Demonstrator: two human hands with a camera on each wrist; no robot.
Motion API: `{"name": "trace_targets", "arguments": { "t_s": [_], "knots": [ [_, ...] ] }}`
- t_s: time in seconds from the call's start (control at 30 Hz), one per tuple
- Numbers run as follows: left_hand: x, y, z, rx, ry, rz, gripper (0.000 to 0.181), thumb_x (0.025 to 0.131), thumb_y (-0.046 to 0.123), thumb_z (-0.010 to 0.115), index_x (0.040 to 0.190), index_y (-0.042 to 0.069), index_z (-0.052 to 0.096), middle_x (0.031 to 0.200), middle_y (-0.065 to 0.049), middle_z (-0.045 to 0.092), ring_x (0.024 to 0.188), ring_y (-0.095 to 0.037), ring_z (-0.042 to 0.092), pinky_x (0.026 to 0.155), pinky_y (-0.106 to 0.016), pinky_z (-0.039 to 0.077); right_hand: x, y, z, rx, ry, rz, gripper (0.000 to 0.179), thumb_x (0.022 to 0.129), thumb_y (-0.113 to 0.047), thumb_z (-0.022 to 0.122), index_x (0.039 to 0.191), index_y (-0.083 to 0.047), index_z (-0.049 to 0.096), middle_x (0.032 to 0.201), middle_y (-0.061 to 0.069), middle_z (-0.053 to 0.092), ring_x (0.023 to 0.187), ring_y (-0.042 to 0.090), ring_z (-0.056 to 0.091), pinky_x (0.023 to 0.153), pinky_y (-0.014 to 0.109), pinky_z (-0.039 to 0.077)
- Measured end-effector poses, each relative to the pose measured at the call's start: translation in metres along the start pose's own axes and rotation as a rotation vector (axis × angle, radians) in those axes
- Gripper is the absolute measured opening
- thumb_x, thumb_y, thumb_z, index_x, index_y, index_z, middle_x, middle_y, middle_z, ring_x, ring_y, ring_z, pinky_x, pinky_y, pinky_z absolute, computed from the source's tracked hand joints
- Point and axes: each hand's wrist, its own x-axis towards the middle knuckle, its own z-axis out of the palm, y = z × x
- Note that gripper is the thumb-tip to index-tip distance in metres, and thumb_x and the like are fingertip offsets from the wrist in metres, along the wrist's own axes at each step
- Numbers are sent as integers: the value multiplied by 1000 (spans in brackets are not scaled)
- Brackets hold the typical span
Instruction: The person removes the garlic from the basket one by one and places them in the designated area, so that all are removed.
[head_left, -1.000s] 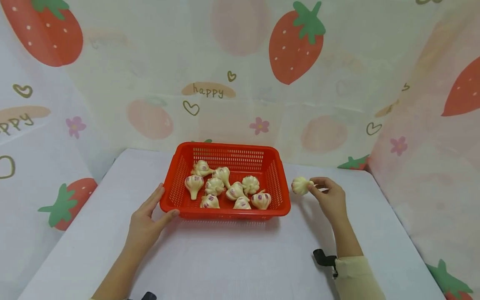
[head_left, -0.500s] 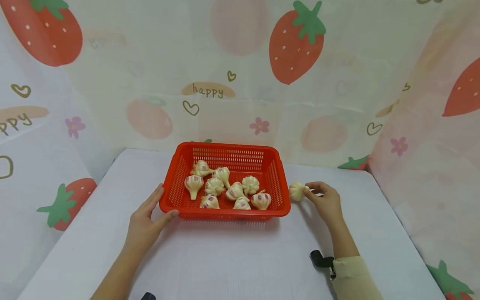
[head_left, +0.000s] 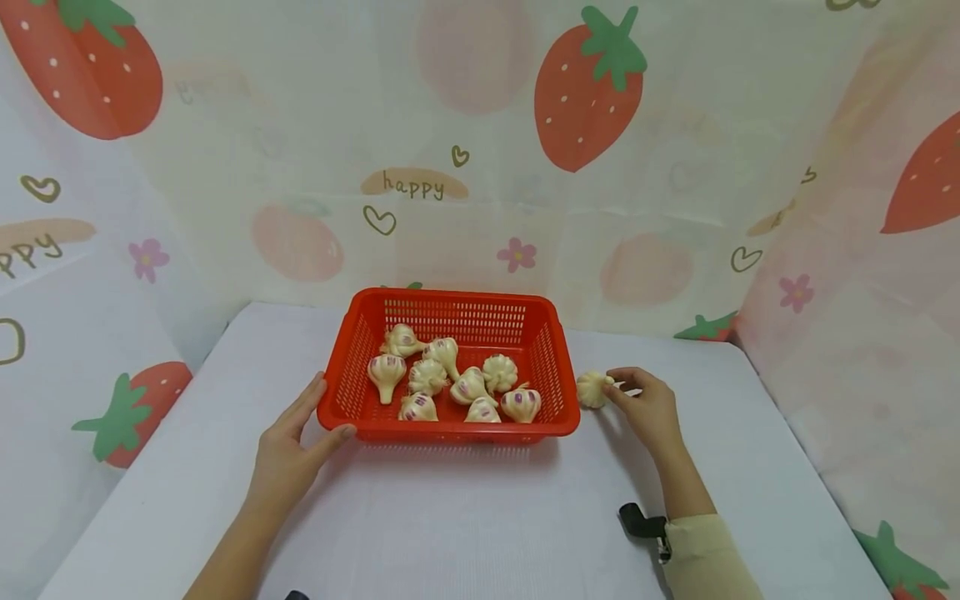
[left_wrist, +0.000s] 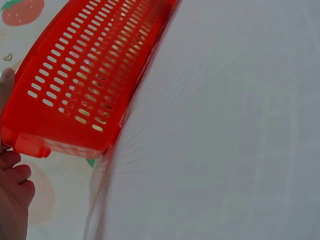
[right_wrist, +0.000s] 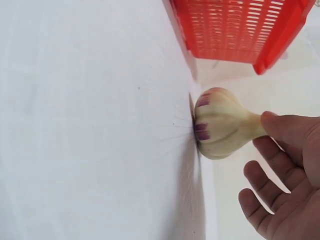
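My right hand (head_left: 648, 408) pinches a garlic bulb (head_left: 592, 389) by its stem, just outside the right wall of the red basket (head_left: 450, 430). In the right wrist view, thumb and forefinger hold the stem of the bulb (right_wrist: 220, 125), its purple-marked base right at the white tabletop; the other fingers are spread. My left hand (head_left: 288, 458) holds the basket's left front corner. From the left wrist, the thumb lies at the rim and the curled fingers (left_wrist: 20, 175) sit beneath it. Several garlic bulbs (head_left: 469, 386) lie inside the basket, mostly to its left and front.
A white cloth (head_left: 450, 517) covers the table. Behind and to both sides hangs a pale curtain (head_left: 465, 242) printed with strawberries, close to the basket's back. A black wrist camera mount (head_left: 641, 522) sits at my right sleeve (head_left: 705, 554).
My right hand has carried the garlic bulb a little left and down, closer to the basket's right side. The left hand and the basket stay in place.
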Motion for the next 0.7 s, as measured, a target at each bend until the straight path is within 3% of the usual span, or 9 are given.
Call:
{"name": "trace_targets", "arguments": {
  "t_s": [0.33, 0.7],
  "knots": [
    [0, 0, 2, 2, -1, -7, 86, 85, 35, 84, 158, 25, 40, 161, 4, 43, 149, -19, 40, 104, -2, 30, -1, -2, -1, -14, -13, -7, 30, 94, -23, 77, 119, -7, 74, 115, 13, 74, 105, 30, 66, 87, 37, 52],
    [0, 2, 1, 2, 5, -5, 86, 85, 33, 85, 158, 24, 41, 161, 3, 43, 148, -19, 40, 103, -2, 29, -1, -15, -8, -16, -1, -102, 29, 94, -20, 77, 119, -6, 73, 116, 12, 74, 106, 32, 66, 89, 43, 52]
  ]
}}
